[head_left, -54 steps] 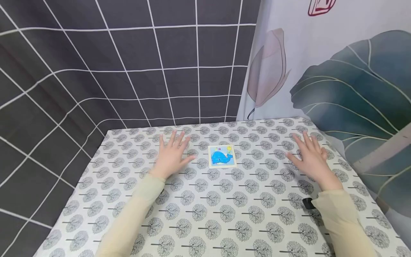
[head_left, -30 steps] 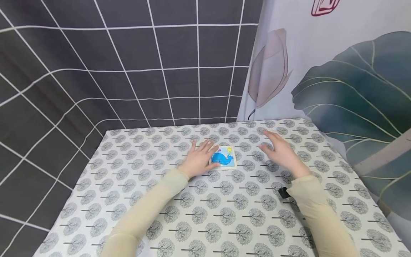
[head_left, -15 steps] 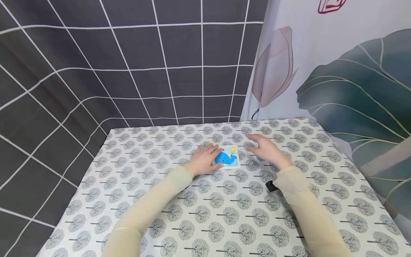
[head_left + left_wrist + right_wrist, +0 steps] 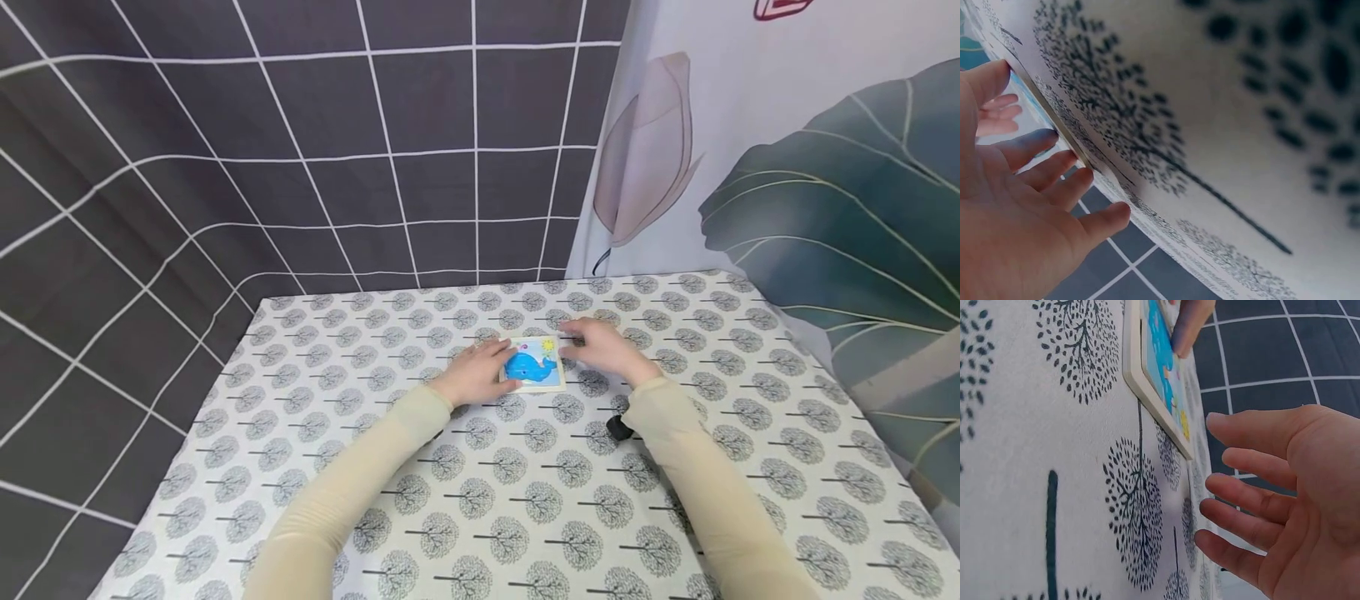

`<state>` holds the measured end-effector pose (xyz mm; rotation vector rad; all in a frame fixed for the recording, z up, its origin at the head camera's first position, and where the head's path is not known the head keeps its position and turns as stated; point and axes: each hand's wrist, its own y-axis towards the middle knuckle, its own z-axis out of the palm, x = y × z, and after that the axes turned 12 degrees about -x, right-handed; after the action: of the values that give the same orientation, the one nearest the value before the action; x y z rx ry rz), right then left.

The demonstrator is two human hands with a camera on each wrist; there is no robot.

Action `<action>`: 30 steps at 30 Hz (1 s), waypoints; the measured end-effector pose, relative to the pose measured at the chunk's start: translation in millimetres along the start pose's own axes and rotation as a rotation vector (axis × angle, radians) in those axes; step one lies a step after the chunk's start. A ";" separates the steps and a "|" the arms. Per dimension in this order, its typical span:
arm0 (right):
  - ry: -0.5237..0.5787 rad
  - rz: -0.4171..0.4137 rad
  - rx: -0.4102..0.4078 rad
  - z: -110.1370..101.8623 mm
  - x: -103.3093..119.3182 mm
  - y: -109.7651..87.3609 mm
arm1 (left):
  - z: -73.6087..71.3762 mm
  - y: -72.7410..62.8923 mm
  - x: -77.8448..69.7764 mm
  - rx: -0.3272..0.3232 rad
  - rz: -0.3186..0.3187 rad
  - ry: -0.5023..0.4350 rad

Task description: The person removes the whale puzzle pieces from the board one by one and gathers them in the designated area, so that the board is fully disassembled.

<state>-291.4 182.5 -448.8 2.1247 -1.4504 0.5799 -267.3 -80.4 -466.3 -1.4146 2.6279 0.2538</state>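
Observation:
A small square wooden whale puzzle [image 4: 532, 367] lies flat on the tablecloth, a blue whale and a yellow sun on its face. At its left edge is my left hand [image 4: 471, 373], thumb and fingers reaching just over the rim. Up close in the left wrist view, this hand's loosely bent fingertips meet the puzzle's pale edge. Beside the right edge hovers my right hand [image 4: 606, 350], fingertips near the upper right corner. The right wrist view has this hand [image 4: 1310, 494] with fingers spread and a gap between them and the wooden frame [image 4: 1154, 403].
A white tablecloth [image 4: 480, 500] printed with grey trees covers the table. Dark gridded curtain [image 4: 337, 150] hangs behind and to the left; a white curtain with large leaves [image 4: 840, 208] hangs at right. A small black device [image 4: 619, 428] sits at my right wrist.
Both hands have come inward from either side toward the puzzle. My left hand reached its left edge first; the right has kept moving left, up to the right edge. The puzzle stays in place.

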 end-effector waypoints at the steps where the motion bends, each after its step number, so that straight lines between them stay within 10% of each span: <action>1: -0.003 0.003 0.005 1.2 0.5 1.4 | 0.1 0.5 0.4 -0.003 -0.009 -0.014; 21: -0.054 -0.047 0.065 18.4 6.7 23.3 | -3.8 1.6 -0.7 -0.023 -0.078 -0.133; 30: 0.007 0.050 0.216 12.7 12.5 37.5 | -5.1 0.4 -0.6 -0.022 -0.072 -0.131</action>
<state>-321.4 154.0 -445.2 2.2512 -1.4996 0.7940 -267.6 -80.8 -461.2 -1.4441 2.4718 0.3557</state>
